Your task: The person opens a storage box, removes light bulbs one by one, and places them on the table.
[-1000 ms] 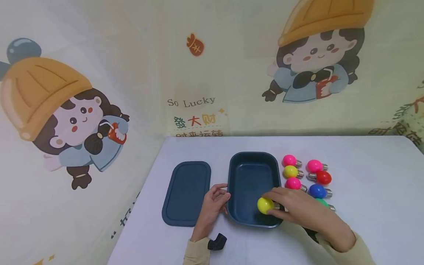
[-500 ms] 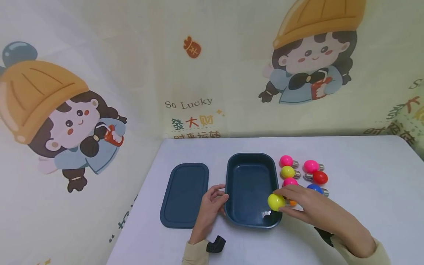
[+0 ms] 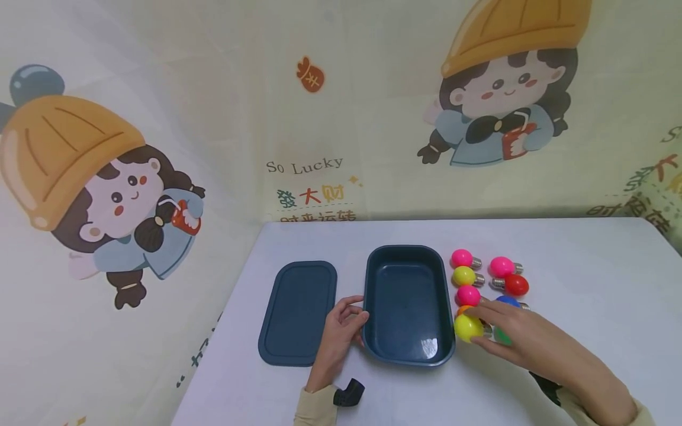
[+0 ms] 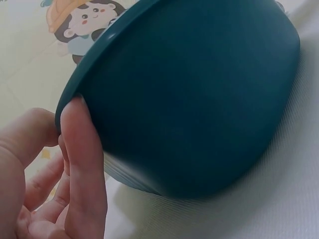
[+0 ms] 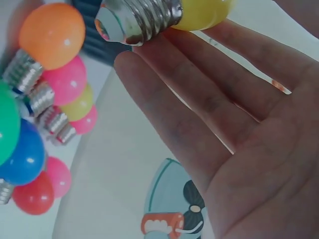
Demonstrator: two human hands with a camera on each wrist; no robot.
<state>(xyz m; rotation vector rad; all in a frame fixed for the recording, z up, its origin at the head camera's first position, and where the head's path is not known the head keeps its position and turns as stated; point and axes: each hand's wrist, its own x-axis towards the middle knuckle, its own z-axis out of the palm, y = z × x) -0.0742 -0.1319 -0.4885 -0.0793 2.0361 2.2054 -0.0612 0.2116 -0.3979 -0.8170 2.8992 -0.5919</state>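
Note:
My right hand (image 3: 538, 340) pinches a yellow light bulb (image 3: 467, 328) just right of a dark blue box (image 3: 407, 296). In the right wrist view, the bulb's metal screw base (image 5: 149, 20) points away from the palm, and the fingers reach out beneath it. My left hand (image 3: 341, 331) rests at the box's left side. Up close in the left wrist view, the thumb (image 4: 82, 154) lies against the outer wall below the rim. An orange bulb (image 3: 462, 309) and a green bulb (image 3: 502, 336) are partly covered by my right hand and the yellow bulb.
Pink bulbs (image 3: 461, 258), another yellow bulb (image 3: 463, 276), a red bulb (image 3: 516, 285) and a blue bulb (image 3: 508, 301) lie in two columns right of the box. A flat blue lid (image 3: 298, 313) lies to its left on the white table (image 3: 597, 284). A printed cloth (image 3: 389, 118) hangs behind.
The yellow bulb has moved right in my right hand, from over the box's front right corner to beyond its right edge. My left hand has stayed at the box's left side.

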